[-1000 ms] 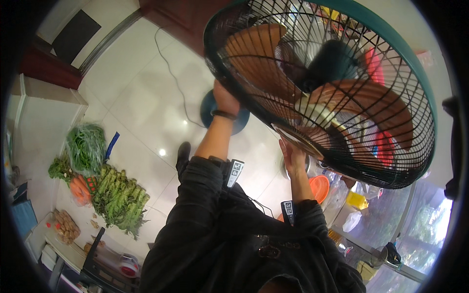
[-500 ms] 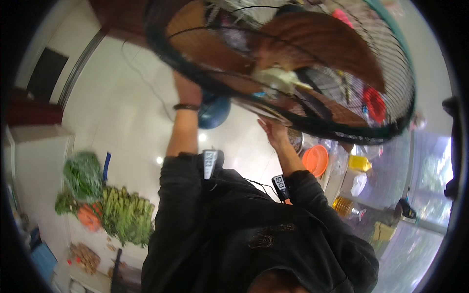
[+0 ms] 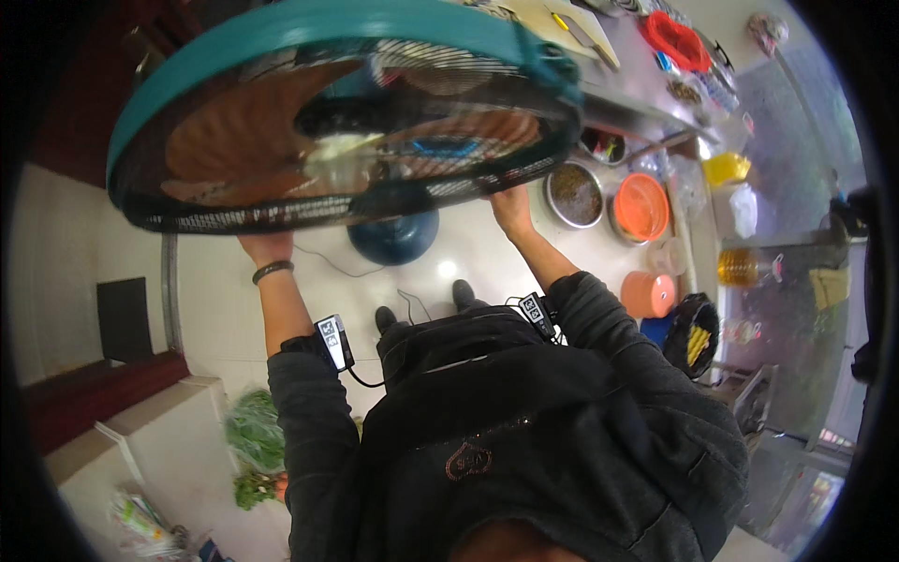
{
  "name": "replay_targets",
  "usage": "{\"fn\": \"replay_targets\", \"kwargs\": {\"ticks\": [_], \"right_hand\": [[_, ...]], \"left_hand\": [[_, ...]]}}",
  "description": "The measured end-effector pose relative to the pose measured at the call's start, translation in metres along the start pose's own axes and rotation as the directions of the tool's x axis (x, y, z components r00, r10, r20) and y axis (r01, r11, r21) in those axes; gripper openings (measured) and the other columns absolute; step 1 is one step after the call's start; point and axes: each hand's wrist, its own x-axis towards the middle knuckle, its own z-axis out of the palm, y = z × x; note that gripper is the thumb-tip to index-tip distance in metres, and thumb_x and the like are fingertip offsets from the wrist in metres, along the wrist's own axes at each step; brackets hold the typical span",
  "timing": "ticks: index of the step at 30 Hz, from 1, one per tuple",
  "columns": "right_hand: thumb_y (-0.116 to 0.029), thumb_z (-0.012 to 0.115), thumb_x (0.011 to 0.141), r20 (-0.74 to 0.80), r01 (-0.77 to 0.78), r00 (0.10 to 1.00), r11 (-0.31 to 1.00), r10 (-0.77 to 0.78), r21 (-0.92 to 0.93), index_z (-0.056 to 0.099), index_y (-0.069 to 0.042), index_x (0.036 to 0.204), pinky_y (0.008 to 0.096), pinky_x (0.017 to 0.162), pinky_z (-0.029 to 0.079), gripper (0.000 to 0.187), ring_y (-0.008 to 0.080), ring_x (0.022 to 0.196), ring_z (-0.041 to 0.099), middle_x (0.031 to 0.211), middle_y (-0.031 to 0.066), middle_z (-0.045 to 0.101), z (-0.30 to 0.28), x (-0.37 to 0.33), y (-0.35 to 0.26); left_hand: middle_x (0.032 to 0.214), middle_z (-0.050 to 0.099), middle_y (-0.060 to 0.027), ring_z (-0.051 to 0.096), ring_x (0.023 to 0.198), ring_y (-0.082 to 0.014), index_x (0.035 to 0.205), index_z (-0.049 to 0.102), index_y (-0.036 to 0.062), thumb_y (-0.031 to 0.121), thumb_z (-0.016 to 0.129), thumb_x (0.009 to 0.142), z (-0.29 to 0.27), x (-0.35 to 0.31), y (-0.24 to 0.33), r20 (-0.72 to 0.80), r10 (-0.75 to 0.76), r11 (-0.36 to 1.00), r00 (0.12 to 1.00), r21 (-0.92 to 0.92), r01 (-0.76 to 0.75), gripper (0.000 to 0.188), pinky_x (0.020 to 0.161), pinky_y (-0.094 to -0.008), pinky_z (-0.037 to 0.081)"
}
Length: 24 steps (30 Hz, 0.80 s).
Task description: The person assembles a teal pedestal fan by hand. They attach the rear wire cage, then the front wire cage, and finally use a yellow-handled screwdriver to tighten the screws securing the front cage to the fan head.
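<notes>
A large standing fan fills the upper part of the view, its teal rim (image 3: 309,30) tilted and its brown blades (image 3: 253,126) behind a wire cage. Below the cage shows its rounded dark blue base (image 3: 398,242) on the floor. My left hand (image 3: 267,245) grips the lower left edge of the fan's cage, with its fingers hidden behind it. At the lower right edge, my right hand (image 3: 510,208) also holds the cage, its fingertips tucked out of sight.
To the right stand a metal bowl (image 3: 574,195) of dark contents, an orange basin (image 3: 641,206) and a counter (image 3: 646,89) with a knife (image 3: 581,37). Bagged greens (image 3: 255,431) lie at lower left. A cable (image 3: 337,267) trails across the floor near the base.
The fan head has shifted left in view and its rim faces me more. My right hand, apart-fingered below the cage before, is now against its edge. The whole view has turned.
</notes>
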Motion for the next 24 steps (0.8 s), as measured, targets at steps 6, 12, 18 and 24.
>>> {"fn": "replay_targets", "kwargs": {"ticks": [6, 12, 18, 24], "right_hand": [[0.002, 0.062, 0.089, 0.040, 0.160, 0.987, 0.981, -0.157, -0.112, 0.063, 0.000, 0.117, 0.0306, 0.082, 0.053, 0.028, 0.0162, 0.094, 0.065, 0.106, 0.0093, 0.071, -0.011, 0.005, 0.011], [-0.004, 0.065, 0.090, 0.001, 0.127, 0.992, 0.982, -0.128, -0.143, 0.066, -0.003, 0.114, 0.0329, 0.083, 0.051, 0.025, 0.0217, 0.093, 0.067, 0.102, 0.0144, 0.071, -0.010, 0.006, 0.016], [-0.007, 0.065, 0.091, 0.027, 0.278, 0.960, 0.937, -0.279, -0.212, 0.064, -0.003, 0.120, 0.0332, 0.089, 0.049, 0.029, 0.0268, 0.101, 0.066, 0.110, 0.0126, 0.070, -0.009, 0.007, 0.010], [-0.003, 0.062, 0.092, 0.081, 0.195, 0.980, 0.968, -0.184, -0.158, 0.062, -0.001, 0.120, 0.0335, 0.091, 0.049, 0.029, 0.0238, 0.103, 0.065, 0.112, 0.0122, 0.069, -0.010, 0.007, 0.012]], "left_hand": [[0.150, 0.037, -0.0033, 0.036, 0.135, -0.0399, 0.139, 0.049, 0.0284, 0.069, 0.036, 0.091, -0.027, 0.013, -0.005, -0.227, 0.039, 0.990, 0.973, 0.139, -0.008, 0.064, 0.106, -0.0694, 0.027], [0.151, 0.037, -0.0069, 0.037, 0.136, -0.0396, 0.140, 0.046, 0.0271, 0.076, 0.033, 0.090, -0.044, 0.024, -0.005, -0.214, 0.069, 0.978, 0.974, 0.206, -0.024, 0.071, 0.102, -0.0725, 0.030], [0.151, 0.039, -0.0050, 0.034, 0.137, -0.0370, 0.143, 0.046, 0.0277, 0.070, 0.032, 0.093, -0.044, 0.022, -0.002, -0.201, -0.027, 0.996, 0.979, 0.077, 0.043, 0.067, 0.107, -0.0665, 0.026], [0.151, 0.038, -0.0052, 0.034, 0.137, -0.0373, 0.143, 0.045, 0.0279, 0.071, 0.031, 0.093, -0.035, 0.010, -0.002, -0.216, -0.014, 0.995, 0.976, 0.096, 0.035, 0.067, 0.107, -0.0670, 0.026]]}}
